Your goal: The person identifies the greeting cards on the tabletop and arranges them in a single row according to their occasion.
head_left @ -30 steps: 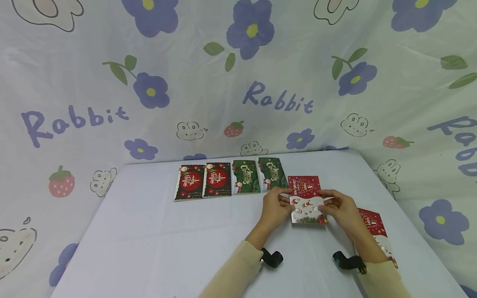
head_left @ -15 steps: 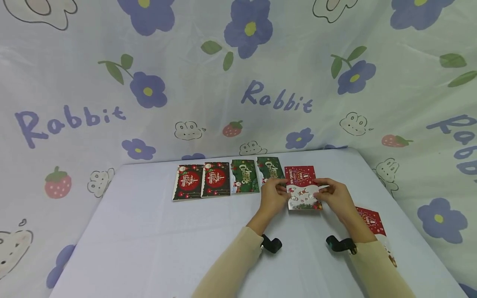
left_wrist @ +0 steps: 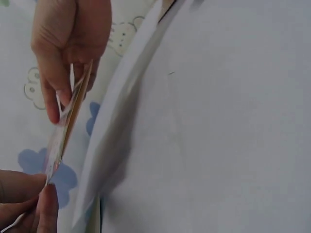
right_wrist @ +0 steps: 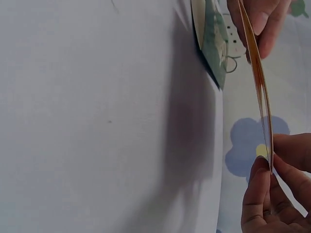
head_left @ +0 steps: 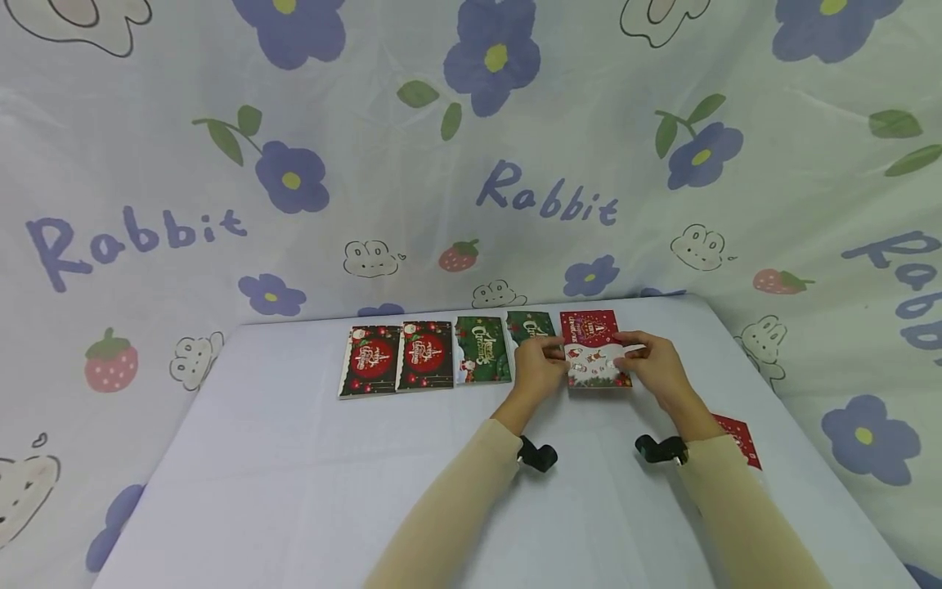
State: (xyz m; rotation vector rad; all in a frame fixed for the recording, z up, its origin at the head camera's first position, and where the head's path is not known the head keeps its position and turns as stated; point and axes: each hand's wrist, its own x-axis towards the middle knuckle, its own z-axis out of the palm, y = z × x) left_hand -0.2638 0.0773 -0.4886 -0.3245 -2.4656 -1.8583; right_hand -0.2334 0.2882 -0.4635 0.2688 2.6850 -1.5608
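Note:
A red Christmas card point(head_left: 593, 350) with a white Santa band is held between both hands at the right end of a row of cards. My left hand point(head_left: 553, 360) pinches its left edge and my right hand point(head_left: 625, 355) pinches its right edge. In the left wrist view the card point(left_wrist: 67, 124) shows edge-on, apart from the table, with my left hand's fingers point(left_wrist: 29, 201) on its near end. In the right wrist view the card point(right_wrist: 257, 80) is again edge-on, pinched by my right hand's fingers point(right_wrist: 269, 189).
Along the far edge of the white table point(head_left: 309, 466) lie two dark red cards point(head_left: 371, 360) point(head_left: 427, 356) and two green cards point(head_left: 483, 350) point(head_left: 531, 325). Another red card point(head_left: 739, 438) lies by my right forearm. A printed flower cloth hangs behind.
Both hands have carried the red card away from me, from mid-table up to the right end of the card row, beside the second green card.

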